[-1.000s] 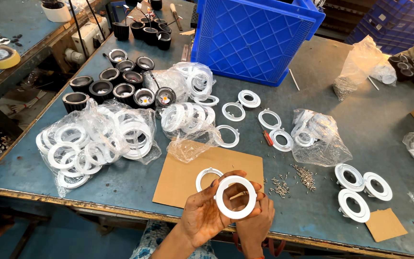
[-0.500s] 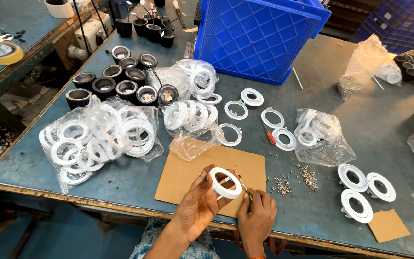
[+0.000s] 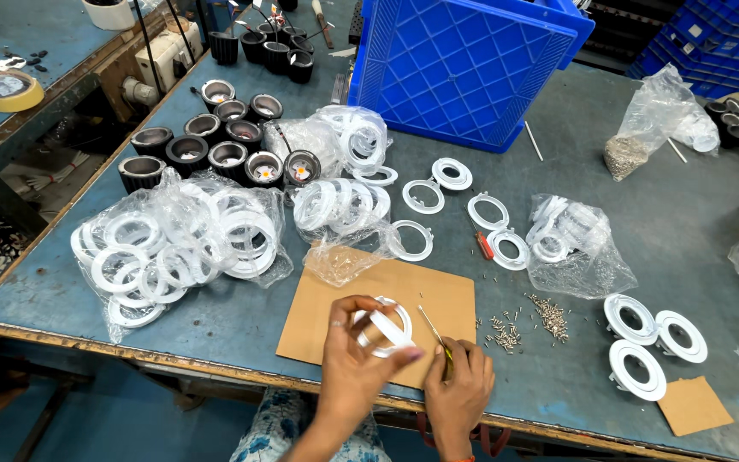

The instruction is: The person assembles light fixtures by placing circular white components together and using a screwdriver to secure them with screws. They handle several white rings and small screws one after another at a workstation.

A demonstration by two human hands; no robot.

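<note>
My left hand (image 3: 352, 364) has turned the white ring (image 3: 387, 329) on edge since a second ago, fingers pinching it above the cardboard sheet (image 3: 335, 312). My right hand (image 3: 459, 389) has closed round a thin screwdriver (image 3: 434, 334). Rightward on the tabletop (image 3: 694, 231) lie three finished rings (image 3: 652, 338).

A grey-blue workbench (image 3: 669, 248) with a worn wooden front edge fills the room's centre, lit evenly from above. A second blue-topped bench (image 3: 36, 34) stands at left across a narrow gap. A blue plastic crate (image 3: 464, 68) sits at the far side, with more blue crates (image 3: 712, 51) stacked behind.
</note>
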